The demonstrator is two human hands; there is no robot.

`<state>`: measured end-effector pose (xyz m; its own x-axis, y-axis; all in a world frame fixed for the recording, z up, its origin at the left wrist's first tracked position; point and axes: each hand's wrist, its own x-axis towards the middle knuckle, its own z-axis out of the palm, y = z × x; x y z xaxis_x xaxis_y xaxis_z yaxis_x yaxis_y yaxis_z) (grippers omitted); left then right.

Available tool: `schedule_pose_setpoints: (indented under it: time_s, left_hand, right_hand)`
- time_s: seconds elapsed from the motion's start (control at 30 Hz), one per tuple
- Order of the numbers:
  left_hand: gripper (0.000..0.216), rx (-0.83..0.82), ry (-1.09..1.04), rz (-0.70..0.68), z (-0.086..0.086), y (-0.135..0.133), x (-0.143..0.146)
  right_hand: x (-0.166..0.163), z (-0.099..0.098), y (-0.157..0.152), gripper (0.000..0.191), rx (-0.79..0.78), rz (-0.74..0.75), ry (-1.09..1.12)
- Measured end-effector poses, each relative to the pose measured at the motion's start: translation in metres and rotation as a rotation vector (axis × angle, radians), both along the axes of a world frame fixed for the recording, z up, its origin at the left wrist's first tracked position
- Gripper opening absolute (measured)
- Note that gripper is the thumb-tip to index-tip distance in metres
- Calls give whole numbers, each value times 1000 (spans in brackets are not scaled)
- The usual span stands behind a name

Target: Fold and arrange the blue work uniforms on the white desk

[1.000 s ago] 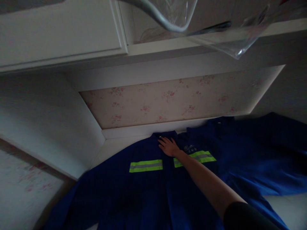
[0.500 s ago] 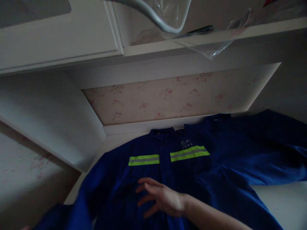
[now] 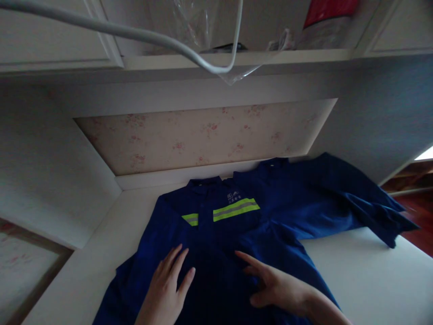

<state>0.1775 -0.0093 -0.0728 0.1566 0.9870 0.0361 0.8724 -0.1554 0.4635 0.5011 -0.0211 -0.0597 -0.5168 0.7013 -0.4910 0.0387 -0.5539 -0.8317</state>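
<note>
A dark blue work jacket (image 3: 216,234) with yellow-green reflective stripes (image 3: 236,209) lies front up on a white table (image 3: 365,280). Its left side is folded in over the chest, covering part of the left stripe. My left hand (image 3: 165,289) rests flat on that folded part, fingers apart. My right hand (image 3: 274,284) lies on the jacket's lower right, index finger stretched toward the middle. Neither hand grips the cloth. A second blue garment (image 3: 338,198) lies spread behind and to the right, partly under the first.
A floral-papered wall panel (image 3: 203,135) backs the table. Above hang a white shelf (image 3: 237,58), a white hanger (image 3: 216,67) and clear plastic wrap (image 3: 189,22). A red package (image 3: 328,9) sits on the shelf. A wooden floor (image 3: 419,212) shows at right.
My right hand drew back from the collar to the jacket's lower part. My left hand came into view and the jacket's left side got folded inward. The camera view shifted right.
</note>
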Motion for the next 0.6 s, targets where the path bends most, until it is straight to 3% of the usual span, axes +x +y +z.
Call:
schedule_pose_setpoints:
  time_s: [0.1, 0.17, 0.23, 0.33, 0.4, 0.5, 0.6]
  left_hand:
    - [56, 18, 281, -16, -35, 8, 6]
    - [59, 11, 378, -25, -47, 7, 6]
    - [60, -2, 433, -35, -50, 6, 5]
    - [59, -21, 480, -69, -50, 7, 1]
    - [54, -11, 493, -99, -55, 9, -4]
    - [48, 42, 475, -165, -69, 9, -12]
    - [45, 62, 407, -157, -81, 10, -18]
  right_hand:
    - [40, 1, 4, 83, 137, -62, -166]
    - [72, 7, 9, 64, 164, -211, -230]
    - [111, 13, 14, 58, 223, -493, -376]
    - [180, 18, 22, 73, 340, -1016, -716]
    - [230, 16, 25, 81, 441, -1200, -1045]
    - [293, 5, 28, 88, 539, -1053, -1535]
    - [327, -2, 29, 82, 505, -897, -1525]
